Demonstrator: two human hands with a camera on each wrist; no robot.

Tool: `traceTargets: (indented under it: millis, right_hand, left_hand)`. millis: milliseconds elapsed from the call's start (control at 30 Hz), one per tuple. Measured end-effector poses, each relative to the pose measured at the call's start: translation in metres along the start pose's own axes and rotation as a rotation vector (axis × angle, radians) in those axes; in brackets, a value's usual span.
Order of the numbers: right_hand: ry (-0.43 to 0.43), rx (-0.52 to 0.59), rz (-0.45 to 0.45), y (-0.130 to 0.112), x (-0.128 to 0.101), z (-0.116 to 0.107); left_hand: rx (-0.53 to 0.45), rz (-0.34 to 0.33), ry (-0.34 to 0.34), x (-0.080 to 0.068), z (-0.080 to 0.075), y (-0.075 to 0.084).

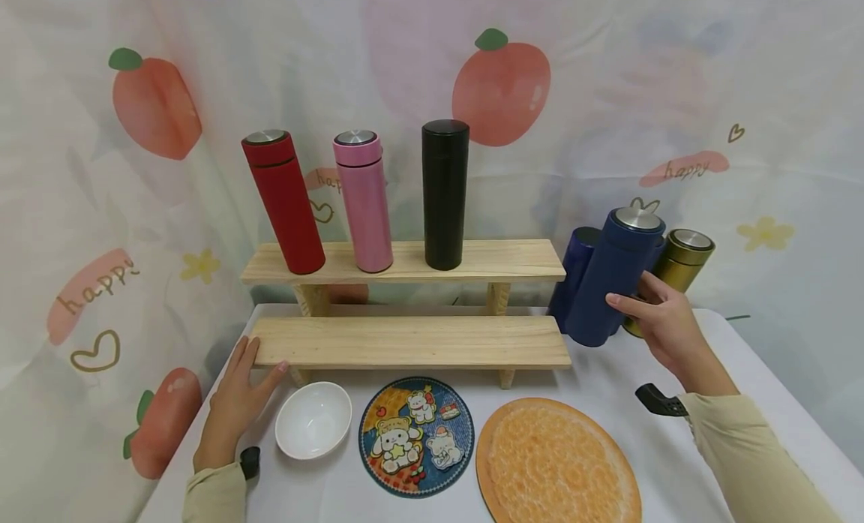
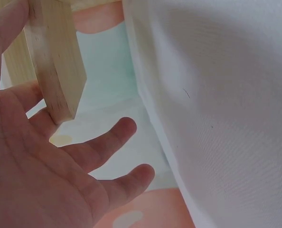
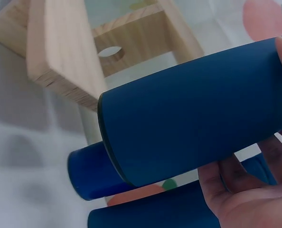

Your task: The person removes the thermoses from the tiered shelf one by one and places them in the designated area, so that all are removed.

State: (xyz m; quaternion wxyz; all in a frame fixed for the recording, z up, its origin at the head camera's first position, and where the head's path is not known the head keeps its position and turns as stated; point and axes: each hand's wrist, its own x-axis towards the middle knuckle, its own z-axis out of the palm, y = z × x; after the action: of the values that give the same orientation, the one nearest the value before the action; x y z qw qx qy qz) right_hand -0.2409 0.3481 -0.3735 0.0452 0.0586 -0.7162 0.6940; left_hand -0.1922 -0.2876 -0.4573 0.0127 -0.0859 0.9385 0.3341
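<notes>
My right hand (image 1: 664, 320) grips a matte blue thermos flask (image 1: 607, 279) with a silver lid, its thumb on the near side. The flask leans beside the right end of the wooden two-tier shelf (image 1: 412, 341); the right wrist view shows its base (image 3: 115, 142) lifted near a shelf board. At the shelf's left end, my left hand (image 1: 236, 395) touches the lower board with thumb and fingers spread. In the left wrist view, two fingers reach behind the board end (image 2: 60, 71), tips hidden, while the other fingers extend freely.
Red (image 1: 286, 208), pink (image 1: 364, 204) and black (image 1: 445, 196) flasks stand on the upper tier. Behind the held flask are a dark blue flask (image 1: 567, 298), another blue one and a gold flask (image 1: 682, 260). A white bowl (image 1: 313, 422), cartoon mat (image 1: 416, 437) and orange mat (image 1: 556, 463) lie in front.
</notes>
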Motion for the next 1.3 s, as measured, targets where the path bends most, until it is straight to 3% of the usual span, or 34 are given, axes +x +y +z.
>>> traceTargets:
  millis: [700, 967, 1300]
  right_hand:
    - [0.005, 0.099, 0.044, 0.034, -0.006, 0.006]
    - [0.062, -0.01, 0.083, 0.048, -0.008, 0.009]
    - [0.11, -0.058, 0.104, 0.062, -0.007, 0.015]
  left_hand:
    - [0.011, -0.02, 0.001, -0.003, 0.001, -0.002]
    - [0.011, -0.019, 0.0, -0.001, 0.001, -0.001]
    - [0.018, -0.015, -0.001, 0.001, 0.0, -0.001]
